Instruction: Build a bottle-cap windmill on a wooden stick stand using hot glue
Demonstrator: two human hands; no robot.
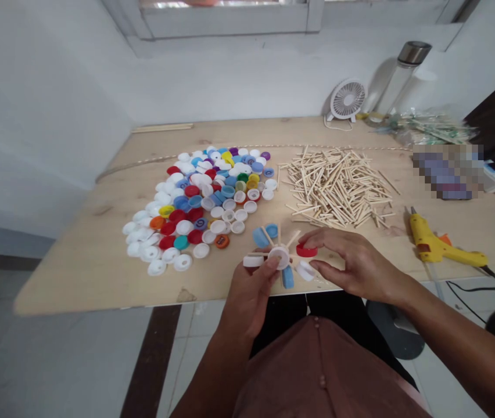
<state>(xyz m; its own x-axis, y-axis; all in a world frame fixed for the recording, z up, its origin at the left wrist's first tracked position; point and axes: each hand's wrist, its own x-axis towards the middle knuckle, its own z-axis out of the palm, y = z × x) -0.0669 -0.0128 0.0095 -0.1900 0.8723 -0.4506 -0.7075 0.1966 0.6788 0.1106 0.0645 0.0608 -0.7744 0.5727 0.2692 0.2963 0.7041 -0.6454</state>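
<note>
A white bottle-cap hub (278, 258) bore radiating wooden sticks (267, 235), some tipped with blue caps (288, 277); a red cap (307, 250) sat to its right.

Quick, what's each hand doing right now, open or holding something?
Left hand: closed, holding the stick-and-cap wheel.
Right hand: closed, red cap between fingers and thumb.

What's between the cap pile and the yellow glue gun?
The pile of wooden sticks, with the right hand in front of it; the head view shows this.
</note>
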